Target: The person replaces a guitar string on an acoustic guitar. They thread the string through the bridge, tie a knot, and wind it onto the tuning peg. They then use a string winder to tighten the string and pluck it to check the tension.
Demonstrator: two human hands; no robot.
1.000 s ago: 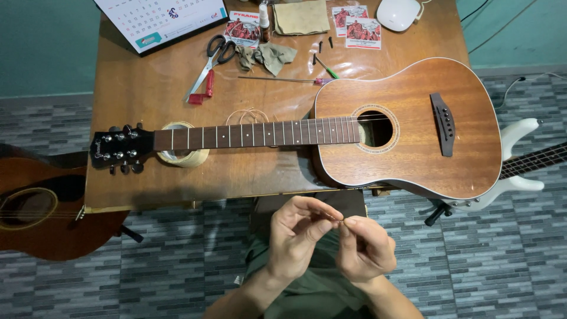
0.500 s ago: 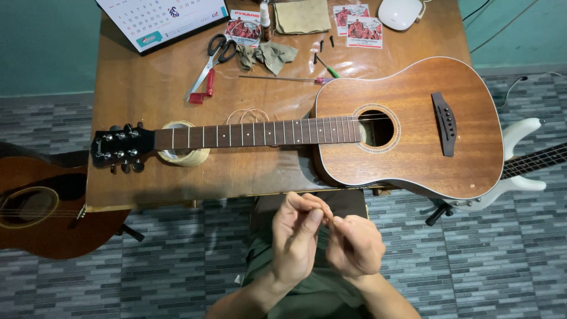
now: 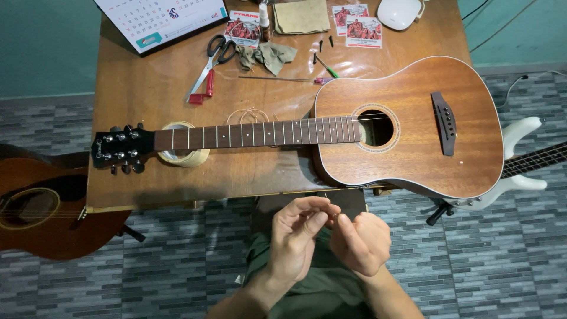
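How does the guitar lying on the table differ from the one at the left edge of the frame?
The guitar on the table lies whole in view, neck propped on a tape roll; the guitar at the left edge sits below the table, mostly cut off. The first looks lighter and reddish, the second darker. Both are wooden acoustics with round soundholes.

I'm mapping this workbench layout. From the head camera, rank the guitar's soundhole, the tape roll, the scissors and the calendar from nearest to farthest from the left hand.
From the left hand:
1. Soundhole, up and to the right.
2. Tape roll under the neck, up and to the left.
3. Scissors, farther up the table.
4. Calendar, at the table's far left corner.
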